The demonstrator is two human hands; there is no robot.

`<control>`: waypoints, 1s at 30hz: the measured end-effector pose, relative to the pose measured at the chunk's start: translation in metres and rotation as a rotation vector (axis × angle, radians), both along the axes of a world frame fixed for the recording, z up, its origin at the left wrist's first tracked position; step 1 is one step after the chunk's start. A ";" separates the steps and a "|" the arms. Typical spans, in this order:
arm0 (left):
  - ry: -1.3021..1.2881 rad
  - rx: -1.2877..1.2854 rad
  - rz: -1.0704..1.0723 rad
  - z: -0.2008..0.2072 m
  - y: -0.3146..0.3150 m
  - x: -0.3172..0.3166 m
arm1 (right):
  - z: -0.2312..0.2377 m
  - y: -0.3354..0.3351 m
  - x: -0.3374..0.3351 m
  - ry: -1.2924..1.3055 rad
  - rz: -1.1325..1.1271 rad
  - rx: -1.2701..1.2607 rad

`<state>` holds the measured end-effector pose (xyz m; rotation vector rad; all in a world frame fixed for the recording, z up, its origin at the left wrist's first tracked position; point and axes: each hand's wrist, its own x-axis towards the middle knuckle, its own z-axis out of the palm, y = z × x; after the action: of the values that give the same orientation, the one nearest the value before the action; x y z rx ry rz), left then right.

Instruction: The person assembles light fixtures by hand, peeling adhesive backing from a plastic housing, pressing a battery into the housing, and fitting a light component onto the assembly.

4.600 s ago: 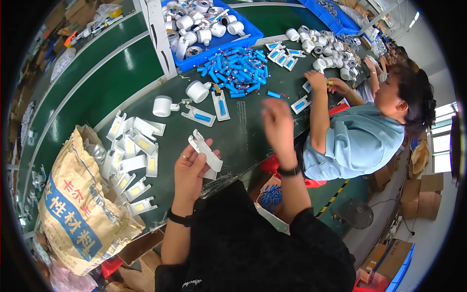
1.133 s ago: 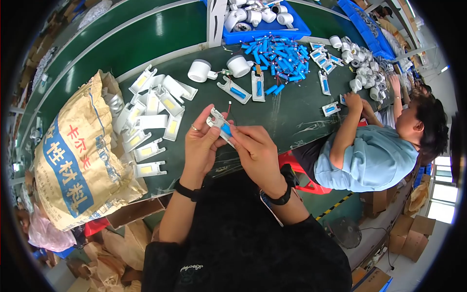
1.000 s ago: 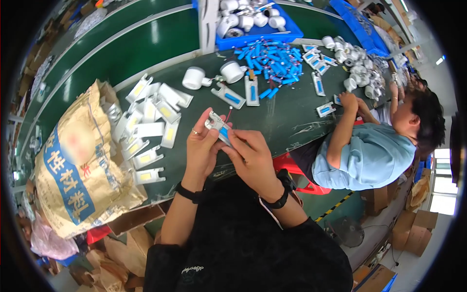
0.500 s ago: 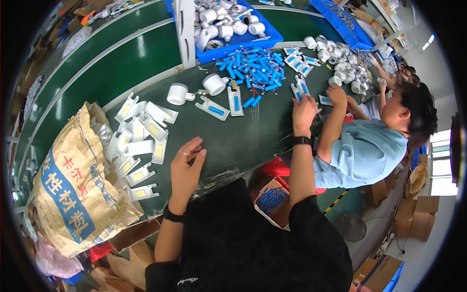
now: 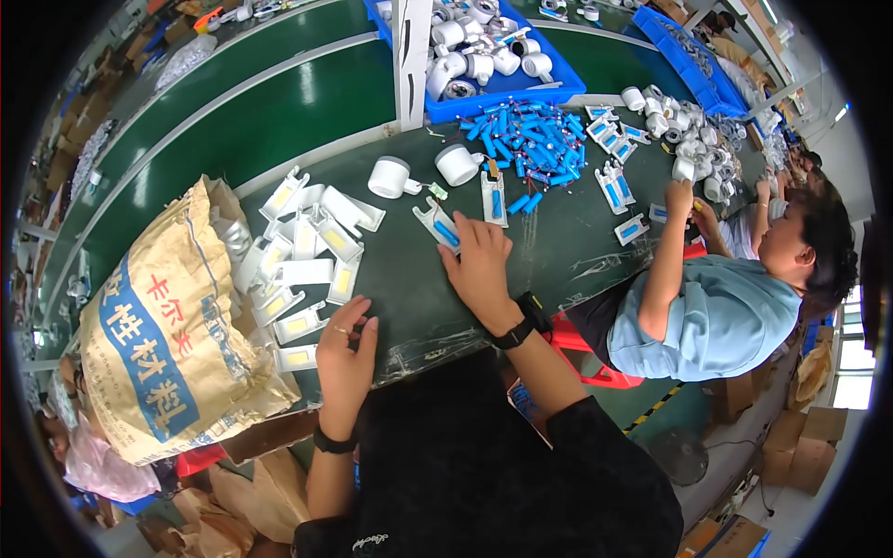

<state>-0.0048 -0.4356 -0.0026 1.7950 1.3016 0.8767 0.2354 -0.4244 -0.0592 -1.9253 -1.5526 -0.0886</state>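
My R hand (image 5: 479, 270): fingers part-spread at white casing (image 5: 425, 217); grip, can't tell.
L hand (image 5: 344, 361): half-curled, empty.
Casing w/ blue cell (image 5: 445, 232): prob. pickup step; next needs thumb-finger pinch.

Bright windows (image 5: 854, 361) shine beyond green floor (image 5: 690, 411).

Factory-type assembly workshop, evidenced by long green tabletop (image 5: 400, 260) w/ heaped blue cylinders (image 5: 530, 144) & wht. housings (image 5: 305, 272) in qty.; far blue bin (image 5: 448, 112) of wht. rounded parts (image 5: 480, 67); co-worker (image 5: 712, 312) on red stool (image 5: 577, 346), right; further wkrs. (image 5: 763, 209), far right; lg. paper sack (image 5: 139, 349), near left; cardboard boxes (image 5: 783, 446) & blk./yel. floor tape (image 5: 651, 412), near right.
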 end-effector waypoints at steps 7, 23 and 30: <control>0.136 0.134 -0.054 0.027 0.043 0.042 | 0.018 -0.002 0.034 0.126 -0.046 0.113; 0.257 -0.015 0.097 -0.034 0.146 0.122 | 0.054 0.047 0.084 0.228 -0.201 0.083; -0.576 -0.874 0.000 -0.028 0.149 0.110 | 0.012 0.085 0.105 0.013 -0.282 -0.100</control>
<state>0.1047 -0.2862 -0.0305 0.7810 1.0490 0.6044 0.3405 -0.3390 -0.0477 -2.2090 -1.2897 -0.1203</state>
